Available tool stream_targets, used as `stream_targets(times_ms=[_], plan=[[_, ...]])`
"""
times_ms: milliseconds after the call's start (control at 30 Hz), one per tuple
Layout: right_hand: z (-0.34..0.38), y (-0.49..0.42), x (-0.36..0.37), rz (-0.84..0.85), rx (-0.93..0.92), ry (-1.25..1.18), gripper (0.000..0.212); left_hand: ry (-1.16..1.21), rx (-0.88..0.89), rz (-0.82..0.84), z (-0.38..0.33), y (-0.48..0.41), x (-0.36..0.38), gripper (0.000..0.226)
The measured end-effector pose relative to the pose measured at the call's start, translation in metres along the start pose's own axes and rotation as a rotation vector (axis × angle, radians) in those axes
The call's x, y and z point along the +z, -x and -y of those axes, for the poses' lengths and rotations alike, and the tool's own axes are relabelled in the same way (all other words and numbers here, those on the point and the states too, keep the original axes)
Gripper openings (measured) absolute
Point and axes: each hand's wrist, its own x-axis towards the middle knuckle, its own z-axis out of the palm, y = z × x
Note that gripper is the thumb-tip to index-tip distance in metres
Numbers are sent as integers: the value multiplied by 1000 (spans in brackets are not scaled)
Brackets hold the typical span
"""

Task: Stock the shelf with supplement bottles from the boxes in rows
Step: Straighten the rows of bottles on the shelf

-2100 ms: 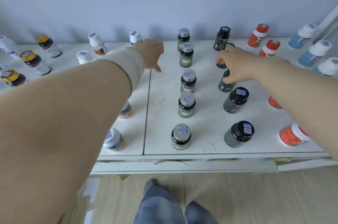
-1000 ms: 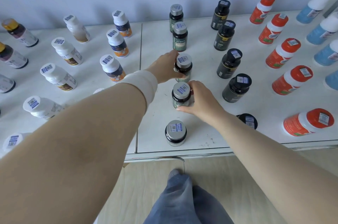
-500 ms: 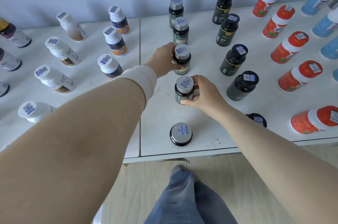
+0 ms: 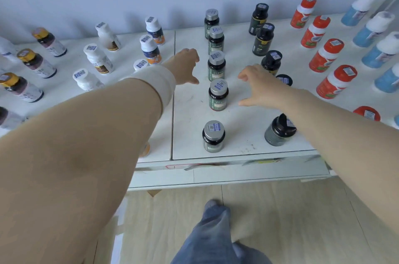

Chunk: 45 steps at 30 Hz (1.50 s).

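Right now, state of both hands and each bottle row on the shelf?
Left hand, open, holding nothing.
Right hand, open, holding nothing.
Silver-cap bottles, five upright in one row, capped.
Black-cap bottles, upright, capped, some partly hidden.
Red-cap bottles, upright, capped.
White bottles, upright, capped.
Shelf, holds bottles in rows.

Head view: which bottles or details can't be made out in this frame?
- Orange-labelled bottle: mostly behind the left forearm.
- Black-capped bottle: body hidden behind the right hand.
- Dark-capped bottle at left edge: cut off, blurred.
- Label print: too small.
- Boxes: not in view.
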Motion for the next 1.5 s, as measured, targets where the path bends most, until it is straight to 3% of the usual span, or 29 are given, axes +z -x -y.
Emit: stream_targets(times_ms=[233, 467, 867, 1067, 1500], plan=[[13, 44, -29, 39, -99, 288, 69, -242, -35, 27, -18, 65, -2, 65], [20, 73, -15, 67, -114, 416, 66, -275, -57, 92, -29, 101, 18, 63], [30, 90, 82, -48, 22, -222, 78, 280, -133, -52, -23, 73, 45, 70], [40, 83, 110, -130, 102, -513, 77, 412, -96, -27, -23, 50, 54, 77], [43, 67, 117, -147, 131, -590, 58, 521, -81, -66, -23, 33, 65, 58]])
